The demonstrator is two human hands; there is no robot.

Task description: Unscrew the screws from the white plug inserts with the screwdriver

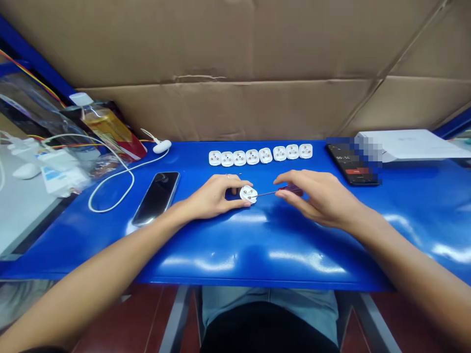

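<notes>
While the left hand point(215, 196) clasps a white plug point(248, 194) on the blue table point(257, 245), the right hand point(316, 196) pinches a screwdriver point(290, 190) with its tip at the plug, and 8 more plugs point(260, 156) sit in a row beyond.

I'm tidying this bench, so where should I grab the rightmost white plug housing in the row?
Pinch the rightmost white plug housing by its rounded edges, coming from above on its right. It lies flat, face up, and its left neighbour sits close, so the right and near edges are freest.
</notes>
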